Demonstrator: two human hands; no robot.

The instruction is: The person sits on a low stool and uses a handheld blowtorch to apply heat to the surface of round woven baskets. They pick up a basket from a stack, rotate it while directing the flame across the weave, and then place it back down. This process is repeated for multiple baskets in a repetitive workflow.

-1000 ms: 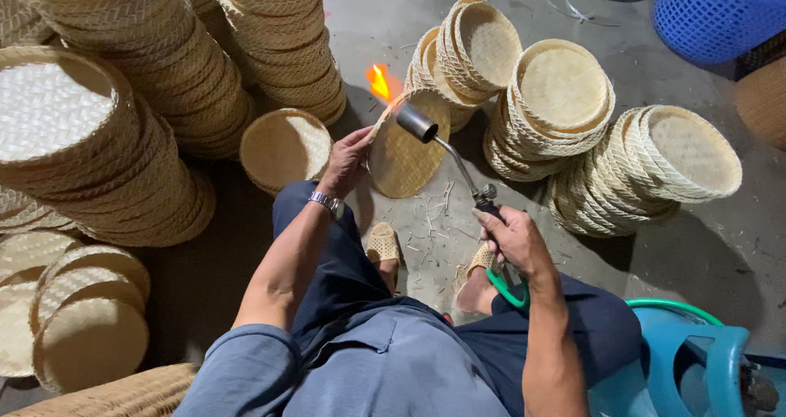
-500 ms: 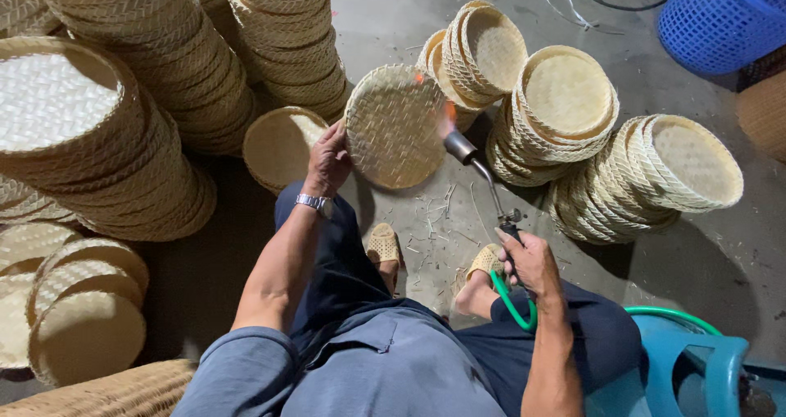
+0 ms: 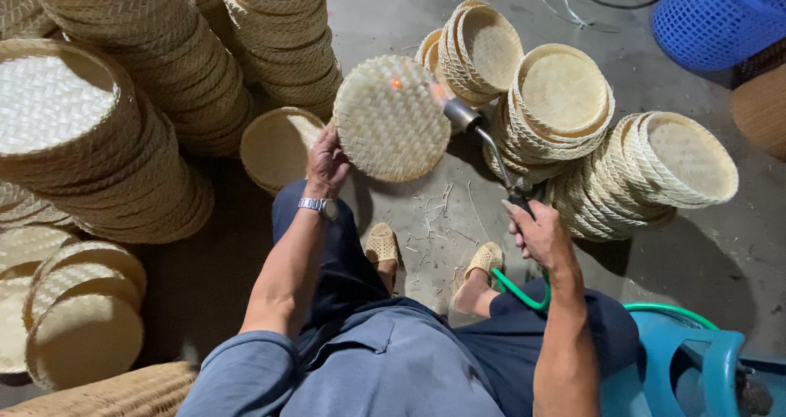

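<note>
Your left hand has its grip closed on the lower left rim of a round woven tray, holding it up on edge with its patterned underside turned toward you. Your right hand is wrapped tight round the handle of a gas torch, whose thin metal neck runs up and left to the nozzle just beside the tray's right edge. A small orange glow shows on the tray near its top, close to the nozzle. A green hose curls down from the torch handle, past your right wrist.

The tray is in the air above the concrete floor, between your knees and the stacks beyond. Just left of it, behind your left hand, a shallow basket leans on the floor. Tall stacks of baskets fill the left side, and shorter leaning stacks lie to the right of the torch. A blue crate stands at the top right, and a blue stool is by your right leg.
</note>
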